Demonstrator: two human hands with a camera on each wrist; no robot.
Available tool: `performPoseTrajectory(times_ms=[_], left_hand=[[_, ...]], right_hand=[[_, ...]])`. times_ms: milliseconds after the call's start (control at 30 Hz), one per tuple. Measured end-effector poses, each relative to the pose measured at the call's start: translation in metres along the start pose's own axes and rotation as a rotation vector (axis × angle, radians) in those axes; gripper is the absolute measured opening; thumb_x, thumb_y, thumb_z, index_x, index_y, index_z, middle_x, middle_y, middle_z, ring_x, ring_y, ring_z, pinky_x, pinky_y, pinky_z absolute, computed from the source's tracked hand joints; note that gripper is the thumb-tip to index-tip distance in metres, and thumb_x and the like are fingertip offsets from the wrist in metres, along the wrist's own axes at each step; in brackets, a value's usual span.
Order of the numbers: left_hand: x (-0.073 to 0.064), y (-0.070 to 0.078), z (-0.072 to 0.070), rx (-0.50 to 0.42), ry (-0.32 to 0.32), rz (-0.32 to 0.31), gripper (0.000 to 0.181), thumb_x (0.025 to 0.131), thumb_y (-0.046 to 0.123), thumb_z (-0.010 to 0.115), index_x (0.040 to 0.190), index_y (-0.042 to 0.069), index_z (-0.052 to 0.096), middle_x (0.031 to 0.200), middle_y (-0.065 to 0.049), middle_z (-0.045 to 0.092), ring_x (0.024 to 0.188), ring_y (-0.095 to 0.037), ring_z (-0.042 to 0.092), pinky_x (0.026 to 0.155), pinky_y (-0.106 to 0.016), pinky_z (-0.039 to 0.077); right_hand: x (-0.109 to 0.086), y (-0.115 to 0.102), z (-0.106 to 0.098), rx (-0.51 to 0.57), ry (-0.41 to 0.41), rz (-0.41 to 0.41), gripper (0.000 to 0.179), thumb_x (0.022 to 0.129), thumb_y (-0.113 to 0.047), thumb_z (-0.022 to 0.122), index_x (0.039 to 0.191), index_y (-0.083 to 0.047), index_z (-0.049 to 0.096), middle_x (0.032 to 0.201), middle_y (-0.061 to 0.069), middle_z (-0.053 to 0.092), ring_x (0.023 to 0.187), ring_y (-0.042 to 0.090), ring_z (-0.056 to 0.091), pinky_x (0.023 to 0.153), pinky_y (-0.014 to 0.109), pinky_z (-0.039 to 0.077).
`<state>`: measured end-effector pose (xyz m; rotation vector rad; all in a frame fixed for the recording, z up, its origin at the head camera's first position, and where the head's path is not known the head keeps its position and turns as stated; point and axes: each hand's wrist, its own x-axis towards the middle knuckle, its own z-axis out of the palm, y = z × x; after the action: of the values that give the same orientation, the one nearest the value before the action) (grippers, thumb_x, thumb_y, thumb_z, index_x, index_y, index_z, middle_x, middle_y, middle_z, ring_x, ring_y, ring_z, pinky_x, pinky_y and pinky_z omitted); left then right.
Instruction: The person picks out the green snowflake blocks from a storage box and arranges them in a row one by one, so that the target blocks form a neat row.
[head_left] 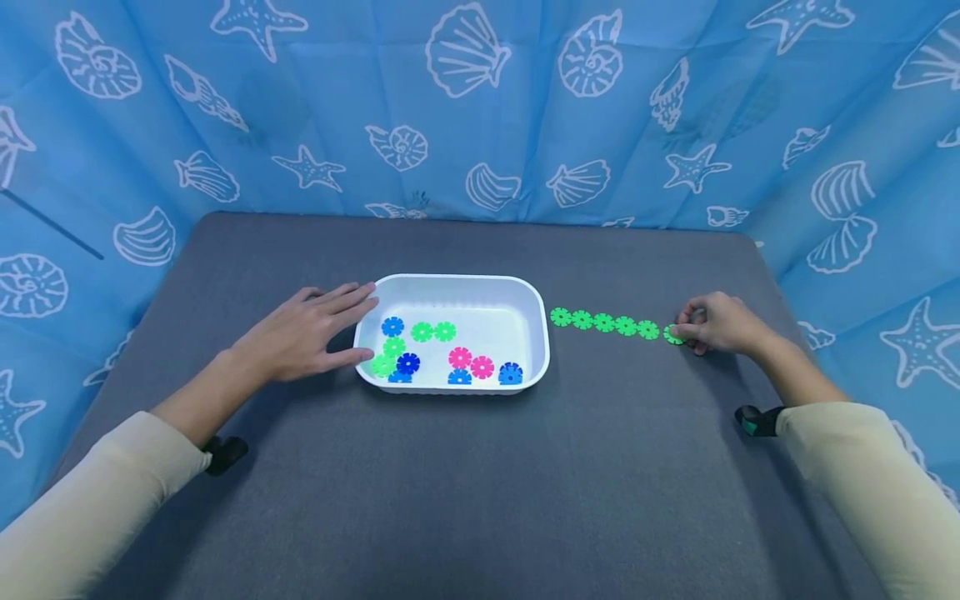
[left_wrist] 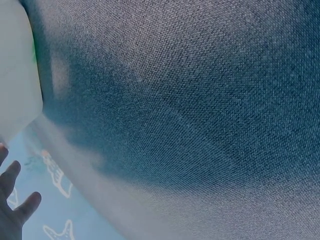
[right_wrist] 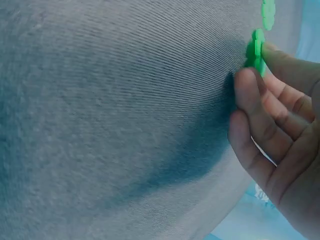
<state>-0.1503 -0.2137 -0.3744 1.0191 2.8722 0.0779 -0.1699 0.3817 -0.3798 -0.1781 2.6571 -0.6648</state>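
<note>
My right hand (head_left: 716, 323) pinches a green notched plastic disc (right_wrist: 258, 50) between thumb and fingers, at or just above the table. That disc is at the right end of a straight row of several green discs (head_left: 603, 322), with a small gap before it. The row starts just right of a white tray (head_left: 452, 389). At the tray's left rim my left hand (head_left: 311, 329) is spread, fingers straight, holding nothing. Inside the tray are green discs (head_left: 423, 332), pink discs (head_left: 482, 367) and blue discs (head_left: 408, 363); some overlap.
The tray stands mid-table on a grey cloth-covered table (head_left: 480, 483). A blue curtain (head_left: 510, 108) with white shell and starfish prints hangs behind and along both sides. Black bands (head_left: 757, 421) circle both wrists below the light sleeves.
</note>
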Motion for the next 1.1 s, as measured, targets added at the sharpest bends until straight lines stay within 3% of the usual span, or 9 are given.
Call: performPoseTrajectory(times_ms=[367,733,967,1100], left_hand=[[0.000,0.000,0.000,0.006,-0.001,0.001,0.084,0.093,0.064,0.054,0.157,0.014,0.032,0.164,-0.007,0.024,0.148,-0.032,0.027,0.109,-0.063,0.029],[0.000,0.000,0.001,-0.002,0.008,0.010,0.083,0.093,0.062,0.056,0.157,0.013,0.033,0.164,-0.007,0.025,0.148,-0.033,0.027,0.109,-0.063,0.030],[0.000,0.000,0.001,0.002,0.018,0.014,0.083,0.093,0.062,0.056,0.156,0.013,0.034,0.164,-0.007,0.025,0.147,-0.032,0.028,0.108,-0.063,0.031],[0.000,0.000,0.001,0.007,0.020,0.018,0.083,0.093,0.062,0.056,0.156,0.013,0.034,0.163,-0.007,0.026,0.147,-0.033,0.028,0.108,-0.063,0.031]], right_hand=[[-0.004,0.004,0.000,0.121,-0.013,0.017,0.021,0.100,-0.010,0.060,0.105,0.010,0.063,0.080,0.008,0.070,0.069,0.019,0.069,0.065,0.032,0.057],[-0.001,0.005,-0.002,0.155,-0.044,0.035,0.027,0.101,-0.012,0.057,0.112,0.013,0.060,0.083,0.009,0.070,0.071,0.019,0.069,0.067,0.032,0.058],[0.001,-0.015,-0.007,0.115,-0.033,0.022,0.034,0.104,-0.019,0.052,0.113,0.012,0.063,0.074,0.010,0.065,0.059,0.018,0.058,0.056,0.034,0.050],[0.008,-0.037,-0.010,0.160,-0.028,-0.031,0.035,0.104,-0.022,0.053,0.114,0.010,0.063,0.076,0.013,0.065,0.062,0.019,0.058,0.059,0.034,0.051]])
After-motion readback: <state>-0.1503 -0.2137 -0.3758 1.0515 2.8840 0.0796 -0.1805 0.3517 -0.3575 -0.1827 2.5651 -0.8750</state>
